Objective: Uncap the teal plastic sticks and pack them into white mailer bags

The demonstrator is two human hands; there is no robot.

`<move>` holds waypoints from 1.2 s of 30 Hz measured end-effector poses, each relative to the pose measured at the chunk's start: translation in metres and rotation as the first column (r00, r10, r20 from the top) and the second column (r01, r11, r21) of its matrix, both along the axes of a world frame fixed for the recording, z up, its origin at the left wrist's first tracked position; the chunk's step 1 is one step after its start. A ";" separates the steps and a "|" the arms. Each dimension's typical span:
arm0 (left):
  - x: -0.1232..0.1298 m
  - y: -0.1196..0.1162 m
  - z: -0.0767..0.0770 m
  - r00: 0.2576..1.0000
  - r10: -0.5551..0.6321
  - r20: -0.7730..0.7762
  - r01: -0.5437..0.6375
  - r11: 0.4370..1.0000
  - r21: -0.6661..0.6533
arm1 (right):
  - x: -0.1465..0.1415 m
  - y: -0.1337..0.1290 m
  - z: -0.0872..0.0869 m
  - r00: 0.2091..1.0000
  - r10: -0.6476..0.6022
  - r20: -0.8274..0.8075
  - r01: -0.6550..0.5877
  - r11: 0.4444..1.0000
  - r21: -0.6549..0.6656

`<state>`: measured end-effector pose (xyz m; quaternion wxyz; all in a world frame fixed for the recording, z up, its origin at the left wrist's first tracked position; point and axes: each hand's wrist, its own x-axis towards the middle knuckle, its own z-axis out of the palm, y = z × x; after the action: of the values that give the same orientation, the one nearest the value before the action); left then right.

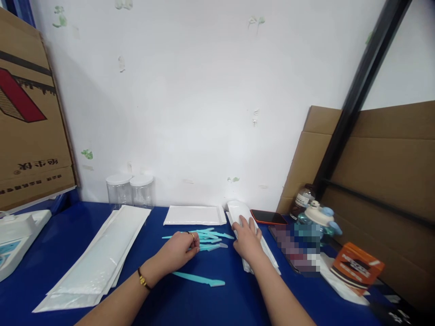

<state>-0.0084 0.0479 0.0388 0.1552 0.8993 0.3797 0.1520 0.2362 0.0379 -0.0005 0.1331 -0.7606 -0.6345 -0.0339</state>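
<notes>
My left hand (181, 250) is closed, its fingertips pinched at the near side of a small pile of teal eyebrow razors (208, 235). One razor (210, 247) runs out to the right from those fingertips; the exact grip is partly hidden. A single teal eyebrow razor (200, 279) lies apart, nearer to me. My right hand (247, 237) rests on a stack of white plastic packets (238, 209), fingers spread across the top one. Behind the razors lies a white padded packet (195, 215), flat by the wall.
Long white packets (98, 253) are stacked at left, before two clear lidded jars (142, 192). A white device (23, 240) stands far left. On the right are a phone (268, 217), a brown bottle (303, 199), a teal jug (317, 219) and an orange box (356, 268).
</notes>
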 end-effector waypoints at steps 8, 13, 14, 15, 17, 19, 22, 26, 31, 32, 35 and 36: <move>-0.001 0.002 -0.001 0.999 -0.029 0.014 0.029 0.999 -0.032 | 0.010 -0.003 0.009 1.000 -0.009 -0.017 0.009 0.999 0.034; -0.001 0.008 -0.010 0.999 -0.027 0.042 0.029 0.998 -0.051 | -0.008 -0.014 0.029 0.910 0.374 -0.179 -0.334 0.917 0.220; -0.001 0.008 -0.011 0.998 -0.024 0.057 0.027 0.998 -0.060 | -0.013 -0.016 0.031 0.852 0.456 -0.257 -0.419 0.888 0.187; -0.001 0.009 -0.012 0.997 -0.022 0.075 0.027 0.997 -0.071 | -0.017 -0.018 0.031 0.797 0.503 -0.333 -0.487 0.862 0.137; 0.000 0.008 -0.011 0.994 -0.015 0.108 0.026 0.995 -0.100 | -0.024 -0.020 0.029 0.727 0.515 -0.454 -0.564 0.825 0.032; 0.001 0.007 -0.009 0.992 -0.010 0.129 0.031 0.987 -0.159 | -0.025 -0.021 0.028 0.692 0.493 -0.528 -0.592 0.806 -0.024; 0.002 0.004 -0.004 0.991 -0.011 0.135 0.046 0.964 -0.262 | -0.016 -0.022 0.031 0.662 0.484 -0.573 -0.617 0.786 -0.048; -0.002 0.003 -0.002 0.997 -0.022 0.074 0.044 0.953 -0.300 | 0.002 -0.021 0.039 0.754 0.440 -0.488 -0.534 0.843 -0.064; -0.007 0.003 -0.011 0.995 -0.095 -0.004 0.088 0.935 -0.345 | 0.004 -0.012 0.033 0.936 0.348 -0.059 -0.349 0.937 0.003; -0.007 0.003 -0.012 0.996 -0.089 -0.017 0.079 0.939 -0.335 | 0.003 -0.010 0.030 0.940 0.342 -0.012 -0.342 0.940 0.003; -0.006 0.004 -0.013 0.998 -0.032 -0.062 0.015 0.964 -0.265 | -0.001 -0.007 0.023 0.931 0.361 0.051 -0.360 0.932 -0.031; -0.007 0.006 -0.012 0.998 0.000 -0.066 -0.014 0.978 -0.210 | -0.002 -0.007 0.023 0.929 0.366 0.056 -0.364 0.931 -0.038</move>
<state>-0.0150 0.0537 0.0265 0.2362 0.8810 0.4016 0.0821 0.2347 0.0312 0.0221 0.1069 -0.6298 -0.7690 -0.0237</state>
